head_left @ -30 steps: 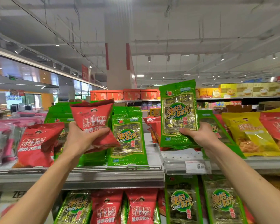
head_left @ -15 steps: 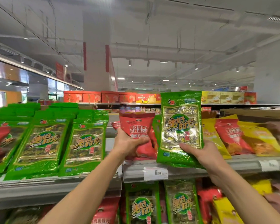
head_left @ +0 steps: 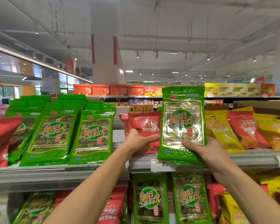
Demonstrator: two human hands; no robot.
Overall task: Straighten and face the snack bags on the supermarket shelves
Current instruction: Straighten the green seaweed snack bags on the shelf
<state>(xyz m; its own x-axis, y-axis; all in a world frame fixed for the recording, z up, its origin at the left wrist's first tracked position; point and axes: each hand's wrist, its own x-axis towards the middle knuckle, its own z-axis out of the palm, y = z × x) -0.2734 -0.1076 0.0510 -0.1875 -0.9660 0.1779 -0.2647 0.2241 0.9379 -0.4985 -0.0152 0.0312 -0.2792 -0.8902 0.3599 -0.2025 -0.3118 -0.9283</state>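
The right hand [head_left: 205, 152] grips a green bag [head_left: 183, 123] by its lower right corner, thumb across the front and fingers behind, holding it upright and face-forward just above the front edge of the top shelf [head_left: 249, 160]. Its bottom edge overlaps the white price tag [head_left: 162, 164] on the shelf lip. The left hand [head_left: 138, 140] holds a red bag [head_left: 144, 125] just left of the green one, fingers curled over the bag's lower front; this bag leans back on the shelf with its print facing out, and the green bag covers its right edge. More red bags sit behind it. To the right, yellow bags [head_left: 223, 131] and another red bag [head_left: 244, 128] lie tilted back on the same shelf, overlapping one another. On the left section of shelving, a row of green bags [head_left: 92, 135] stands faced forward, with more stacked behind, and a red bag at the far left edge [head_left: 2, 135] leans over one of them. Below, the lower shelf carries more green bags [head_left: 150, 201], red ones [head_left: 111, 209] and yellow ones [head_left: 233, 207], partly hidden by both forearms. In the background a white pillar [head_left: 103, 54] rises to the ceiling, and orange gift boxes [head_left: 108, 89] line the top of a far shelf.
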